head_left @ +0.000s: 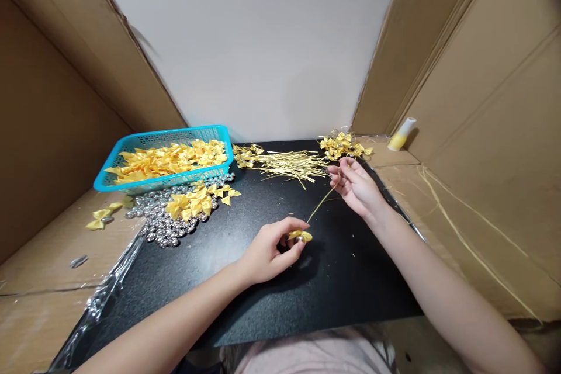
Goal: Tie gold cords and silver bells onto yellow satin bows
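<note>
Low over the middle of the black board, my left hand (pixel 278 250) pinches a small yellow ribbon bow (pixel 300 236) between thumb and fingers. A silvery spot shows on the bow, partly covered by my thumb. From the bow a thin yellow cord (pixel 323 203) runs up and to the right, drawn fairly straight. My right hand (pixel 356 185) grips the cord's other end with its fingertips closed. Behind it lie a bundle of cut gold strands (pixel 291 165) and a heap of bows with strings (pixel 342 145).
On the left a blue basket (pixel 164 176) holds many yellow bows. Silver bell-like beads (pixel 164 228) and loose bows (pixel 193 203) lie before it. More bows (pixel 246 155) sit beside the strands. A white-and-yellow thread cone (pixel 402 134) stands at right. Cardboard walls (pixel 495 99) flank the board (pixel 245 304).
</note>
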`<state>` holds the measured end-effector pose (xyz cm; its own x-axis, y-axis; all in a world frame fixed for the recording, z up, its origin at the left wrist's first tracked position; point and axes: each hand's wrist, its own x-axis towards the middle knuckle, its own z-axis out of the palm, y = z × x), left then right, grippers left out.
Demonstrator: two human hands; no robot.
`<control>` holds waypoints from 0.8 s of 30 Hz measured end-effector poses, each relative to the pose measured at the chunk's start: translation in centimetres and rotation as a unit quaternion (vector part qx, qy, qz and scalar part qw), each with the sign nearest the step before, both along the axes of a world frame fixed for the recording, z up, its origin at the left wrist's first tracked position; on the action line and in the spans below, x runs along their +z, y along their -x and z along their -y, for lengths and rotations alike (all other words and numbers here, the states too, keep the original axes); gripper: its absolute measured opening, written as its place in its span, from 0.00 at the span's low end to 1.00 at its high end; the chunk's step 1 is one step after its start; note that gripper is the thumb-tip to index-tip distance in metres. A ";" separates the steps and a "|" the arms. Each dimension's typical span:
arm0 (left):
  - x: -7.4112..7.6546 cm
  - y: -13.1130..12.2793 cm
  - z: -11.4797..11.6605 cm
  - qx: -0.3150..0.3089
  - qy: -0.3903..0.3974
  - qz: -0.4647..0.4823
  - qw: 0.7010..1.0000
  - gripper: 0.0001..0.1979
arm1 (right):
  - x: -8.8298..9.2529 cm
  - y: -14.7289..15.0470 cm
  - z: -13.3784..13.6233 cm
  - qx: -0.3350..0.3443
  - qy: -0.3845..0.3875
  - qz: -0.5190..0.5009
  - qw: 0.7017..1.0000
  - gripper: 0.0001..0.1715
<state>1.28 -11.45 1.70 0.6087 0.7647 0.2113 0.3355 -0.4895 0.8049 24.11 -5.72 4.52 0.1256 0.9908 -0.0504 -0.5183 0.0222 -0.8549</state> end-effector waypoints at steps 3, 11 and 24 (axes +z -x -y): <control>0.1 0.2 0.2 -0.027 -0.057 0.013 0.998 0.07 | -0.2 -0.4 -0.4 0.002 -0.001 0.001 1.000 0.21; -0.8 0.1 0.5 0.019 -0.023 0.078 0.997 0.06 | -2.0 -0.2 -1.5 0.006 0.010 0.022 1.000 0.20; -0.9 -0.3 0.8 0.008 0.040 0.107 0.993 0.04 | -2.8 -0.3 -2.2 0.000 0.000 0.019 1.000 0.19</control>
<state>1.63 -12.25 0.80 0.5442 0.7934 0.2727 0.1596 -0.4170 0.8948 24.43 -3.56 1.76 0.1271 0.9908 -0.0459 -0.4857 0.0218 -0.8739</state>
